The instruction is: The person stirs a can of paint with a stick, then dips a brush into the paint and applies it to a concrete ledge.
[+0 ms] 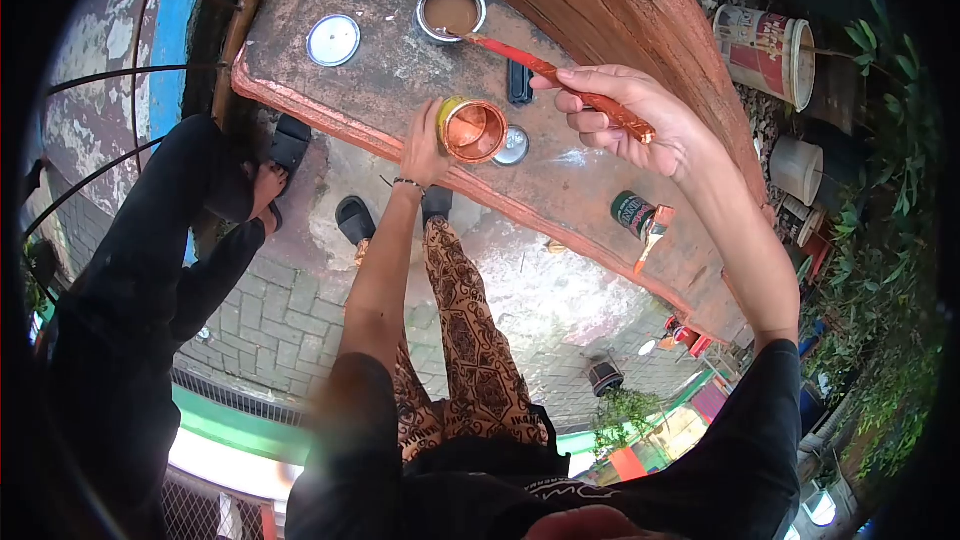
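My right hand [630, 115] is closed around a long, narrow red stick [520, 58] smeared with paint at its near end. The stick's thin far tip overlaps the rim of an open can of brown paint [450, 12] on the ledge. My left hand [425, 148] grips the side of a small yellow can [472, 130], tilted so its orange-brown painted inside shows. Close beside that can lies a round metal lid [511, 145]. A black oblong object [519, 82] sits beneath the stick.
A white-rimmed lid [333, 41] lies on the paint-stained ledge [390, 60]. Further right are a dark green can [632, 210] and a paintbrush [654, 237] with orange bristles. Another person's leg [150, 230] is at the left. Used buckets [765, 55] stand along the planted right side.
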`<state>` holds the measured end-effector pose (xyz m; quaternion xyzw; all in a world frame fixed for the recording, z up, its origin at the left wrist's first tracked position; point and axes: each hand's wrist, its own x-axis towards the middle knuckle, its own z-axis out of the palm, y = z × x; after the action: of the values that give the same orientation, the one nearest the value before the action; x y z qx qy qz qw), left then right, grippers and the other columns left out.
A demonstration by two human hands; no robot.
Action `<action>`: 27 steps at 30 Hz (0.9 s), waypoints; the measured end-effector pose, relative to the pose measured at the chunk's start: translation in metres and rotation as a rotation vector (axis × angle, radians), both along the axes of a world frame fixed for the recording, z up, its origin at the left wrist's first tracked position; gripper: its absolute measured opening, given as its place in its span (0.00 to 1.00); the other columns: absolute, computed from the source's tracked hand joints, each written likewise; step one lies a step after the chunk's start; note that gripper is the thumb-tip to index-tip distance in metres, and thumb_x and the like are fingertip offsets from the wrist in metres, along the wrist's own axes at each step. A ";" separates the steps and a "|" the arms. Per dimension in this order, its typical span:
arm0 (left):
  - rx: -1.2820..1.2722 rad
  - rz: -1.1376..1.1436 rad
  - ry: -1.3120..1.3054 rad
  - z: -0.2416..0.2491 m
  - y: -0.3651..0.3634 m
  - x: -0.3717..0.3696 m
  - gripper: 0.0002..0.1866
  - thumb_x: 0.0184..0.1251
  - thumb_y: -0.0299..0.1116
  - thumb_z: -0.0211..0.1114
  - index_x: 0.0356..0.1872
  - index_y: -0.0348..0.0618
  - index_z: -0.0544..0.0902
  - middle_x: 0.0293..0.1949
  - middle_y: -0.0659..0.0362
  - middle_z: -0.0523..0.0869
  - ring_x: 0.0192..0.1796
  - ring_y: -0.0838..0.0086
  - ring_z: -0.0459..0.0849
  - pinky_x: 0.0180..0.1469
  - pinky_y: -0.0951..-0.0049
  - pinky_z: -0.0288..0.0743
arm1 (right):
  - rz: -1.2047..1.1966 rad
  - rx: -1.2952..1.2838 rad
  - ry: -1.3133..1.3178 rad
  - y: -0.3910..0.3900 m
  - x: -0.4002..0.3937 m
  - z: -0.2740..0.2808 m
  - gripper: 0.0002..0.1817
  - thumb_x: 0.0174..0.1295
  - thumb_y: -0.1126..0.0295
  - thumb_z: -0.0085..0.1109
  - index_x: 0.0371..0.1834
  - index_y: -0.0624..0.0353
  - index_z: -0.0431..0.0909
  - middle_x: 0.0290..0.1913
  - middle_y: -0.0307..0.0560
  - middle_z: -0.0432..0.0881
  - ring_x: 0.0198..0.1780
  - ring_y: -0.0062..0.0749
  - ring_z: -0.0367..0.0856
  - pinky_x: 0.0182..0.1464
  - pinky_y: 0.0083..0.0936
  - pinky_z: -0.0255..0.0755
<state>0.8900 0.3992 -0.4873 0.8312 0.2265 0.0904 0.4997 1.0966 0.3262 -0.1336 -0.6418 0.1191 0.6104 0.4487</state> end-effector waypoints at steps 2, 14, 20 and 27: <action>0.071 0.012 0.012 0.010 0.010 -0.011 0.48 0.47 0.27 0.81 0.74 0.44 0.69 0.69 0.44 0.77 0.72 0.46 0.75 0.76 0.51 0.68 | -0.005 0.015 0.013 0.000 -0.001 0.002 0.21 0.78 0.63 0.60 0.62 0.70 0.78 0.32 0.31 0.75 0.25 0.07 0.68 0.20 0.10 0.55; 0.048 0.016 -0.418 0.161 0.048 0.079 0.22 0.71 0.32 0.69 0.65 0.43 0.80 0.61 0.50 0.83 0.67 0.54 0.80 0.73 0.55 0.71 | 0.112 -0.199 0.032 0.010 0.025 -0.022 0.16 0.80 0.65 0.54 0.58 0.67 0.80 0.31 0.33 0.75 0.20 0.07 0.64 0.16 0.07 0.59; 0.132 -0.191 -0.578 0.130 0.042 0.129 0.15 0.76 0.36 0.64 0.59 0.44 0.83 0.53 0.53 0.86 0.58 0.56 0.83 0.70 0.53 0.75 | 0.615 -0.435 -0.133 0.017 0.059 -0.031 0.19 0.81 0.60 0.51 0.57 0.67 0.77 0.31 0.32 0.76 0.16 0.09 0.58 0.11 0.12 0.53; 0.003 -0.192 -0.513 0.133 0.035 0.142 0.12 0.78 0.37 0.62 0.51 0.40 0.85 0.46 0.53 0.86 0.54 0.56 0.82 0.60 0.56 0.76 | 1.471 -0.478 -1.130 0.010 0.045 -0.031 0.21 0.77 0.60 0.54 0.35 0.68 0.86 0.31 0.67 0.88 0.40 0.56 0.92 0.40 0.48 0.84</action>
<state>1.0319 0.4346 -0.3539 0.7993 0.0127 0.2507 0.5459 1.1414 0.3359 -0.1644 -0.8301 -0.4265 0.2991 -0.1988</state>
